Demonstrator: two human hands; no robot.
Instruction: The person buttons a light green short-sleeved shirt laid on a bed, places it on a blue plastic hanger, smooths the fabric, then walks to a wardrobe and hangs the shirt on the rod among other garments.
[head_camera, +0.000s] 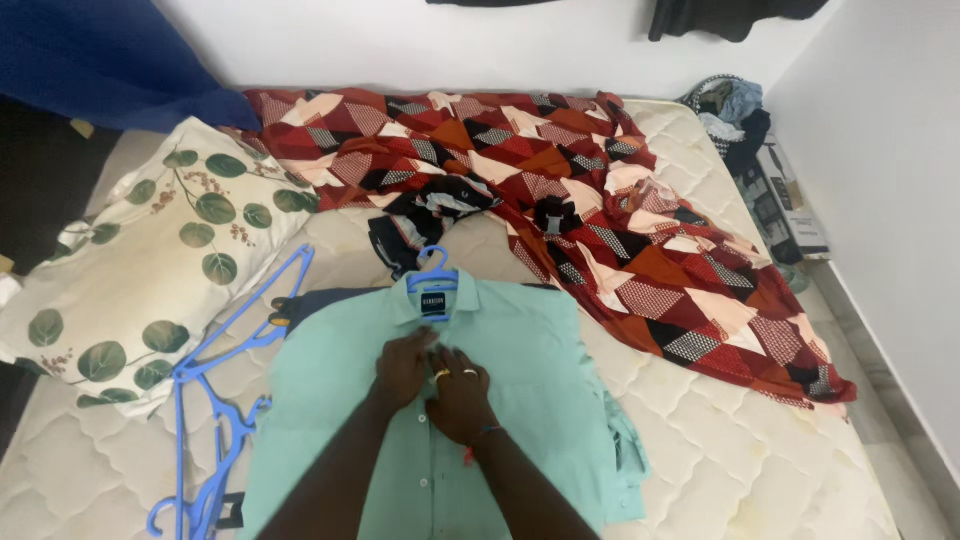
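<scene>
Hands — left hand (403, 367), right hand (460, 395) — fingers pinched together on mint shirt (520, 350) placket, blue hanger (433, 272) inside

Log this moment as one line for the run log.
left hand: on green shirt front | right hand: same spot | blue hanger: in collar

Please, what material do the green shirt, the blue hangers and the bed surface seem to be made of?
Green shirt: probably a thin woven cotton or blend, matte, with soft creases. Blue hangers: likely moulded plastic, smooth, slightly glossy, with thin rigid bars. Mattress: quilted cream fabric over padding, shown by its stitched, puffed pattern.
</scene>
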